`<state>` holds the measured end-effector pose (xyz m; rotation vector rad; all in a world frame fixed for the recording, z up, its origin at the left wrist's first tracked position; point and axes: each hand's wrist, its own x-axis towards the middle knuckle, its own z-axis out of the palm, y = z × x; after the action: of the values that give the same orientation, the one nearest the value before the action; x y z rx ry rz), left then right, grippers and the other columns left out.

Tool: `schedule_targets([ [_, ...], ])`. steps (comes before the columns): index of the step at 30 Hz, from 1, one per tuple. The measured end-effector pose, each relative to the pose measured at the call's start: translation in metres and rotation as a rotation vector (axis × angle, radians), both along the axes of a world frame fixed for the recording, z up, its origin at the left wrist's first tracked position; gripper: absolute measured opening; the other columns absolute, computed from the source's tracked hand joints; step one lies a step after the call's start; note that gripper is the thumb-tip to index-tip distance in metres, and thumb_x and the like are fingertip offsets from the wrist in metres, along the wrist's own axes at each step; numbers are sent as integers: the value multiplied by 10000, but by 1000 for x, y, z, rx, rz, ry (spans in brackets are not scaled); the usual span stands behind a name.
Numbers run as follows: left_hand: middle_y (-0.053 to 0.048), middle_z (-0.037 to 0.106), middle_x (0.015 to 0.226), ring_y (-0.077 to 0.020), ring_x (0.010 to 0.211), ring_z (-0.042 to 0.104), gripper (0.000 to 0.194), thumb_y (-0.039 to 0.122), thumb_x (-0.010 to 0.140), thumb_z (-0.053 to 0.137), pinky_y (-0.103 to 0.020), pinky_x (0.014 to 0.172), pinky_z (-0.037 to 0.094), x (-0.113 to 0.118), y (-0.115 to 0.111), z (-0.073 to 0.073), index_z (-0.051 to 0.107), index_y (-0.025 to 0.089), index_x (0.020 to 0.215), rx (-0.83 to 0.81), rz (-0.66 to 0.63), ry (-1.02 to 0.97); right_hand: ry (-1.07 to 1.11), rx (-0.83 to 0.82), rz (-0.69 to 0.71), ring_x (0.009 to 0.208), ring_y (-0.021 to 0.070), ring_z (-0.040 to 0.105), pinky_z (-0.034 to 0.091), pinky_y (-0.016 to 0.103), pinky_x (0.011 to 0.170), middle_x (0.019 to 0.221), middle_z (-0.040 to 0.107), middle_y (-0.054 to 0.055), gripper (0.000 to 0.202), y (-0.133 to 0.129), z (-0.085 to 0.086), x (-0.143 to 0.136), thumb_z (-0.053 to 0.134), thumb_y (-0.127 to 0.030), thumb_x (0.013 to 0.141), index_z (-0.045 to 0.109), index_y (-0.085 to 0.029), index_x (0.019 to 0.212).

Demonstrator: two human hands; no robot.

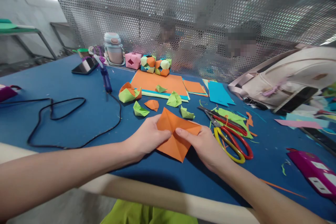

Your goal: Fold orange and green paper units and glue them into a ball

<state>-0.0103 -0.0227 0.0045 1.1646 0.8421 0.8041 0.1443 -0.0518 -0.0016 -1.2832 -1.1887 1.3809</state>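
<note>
An orange paper square [175,143] with crossing creases is held between both hands, above the front of the blue table. My left hand [148,134] grips its left side, thumb pressed near the middle. Opposite it, my right hand [203,143] pinches the right side, its thumb also close to the centre. The fingers behind the paper are hidden. Just beyond lie folded green pieces [174,99] and a small folded orange piece [152,105]. A partly joined green and orange paper shape [129,92] sits to their left. Scissors [228,133] with red and yellow handles rest right of my right hand.
Stacked coloured sheets [160,81] lie behind the folded pieces, with paper balls [148,63] at the mesh panel. A glue gun [105,78] trails a black cord [40,119] across the left. A pale backpack [286,71] and a magenta device [315,173] occupy the right.
</note>
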Motion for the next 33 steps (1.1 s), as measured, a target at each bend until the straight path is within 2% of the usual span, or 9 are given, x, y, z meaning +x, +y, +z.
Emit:
schedule_targets([
  [5,6,680,736,-135,650,619,197,108,660,570,-214,592,475,-1,-1,0,610,151,848,11,5,9,-24,-41,12,818,261,670,520,362,744,832,734,50,359,-1,4,-1,702,-500,666,740,-179,824],
  [15,0,692,775,-151,703,633,215,114,662,576,-232,639,489,-1,1,0,623,159,867,16,-5,-2,58,-18,96,884,237,654,497,346,809,897,724,21,309,0,1,1,654,-428,755,700,-210,970],
  [18,10,687,754,-138,672,623,212,101,666,559,-220,614,478,-1,1,-1,619,162,860,19,9,-1,64,5,71,898,234,644,493,341,805,921,712,26,270,1,-1,2,646,-387,770,676,-206,969],
  [23,-7,697,804,-152,694,639,271,93,679,527,-253,668,492,-1,0,1,632,158,920,-4,-8,-49,52,45,-49,851,221,638,496,327,751,892,700,33,189,4,-8,5,654,-374,761,656,-204,844],
  [27,-5,700,818,-153,697,644,292,90,684,517,-259,683,496,-1,0,1,634,160,943,-10,-33,-66,-28,65,-120,825,214,636,502,323,739,873,703,40,223,6,-10,6,676,-404,731,656,-197,814],
  [33,12,696,791,-139,724,635,266,97,676,556,-215,657,487,-2,1,0,630,147,927,42,-13,-3,-124,129,-114,822,220,641,516,319,706,878,709,50,291,4,-6,5,664,-437,723,668,-182,864],
])
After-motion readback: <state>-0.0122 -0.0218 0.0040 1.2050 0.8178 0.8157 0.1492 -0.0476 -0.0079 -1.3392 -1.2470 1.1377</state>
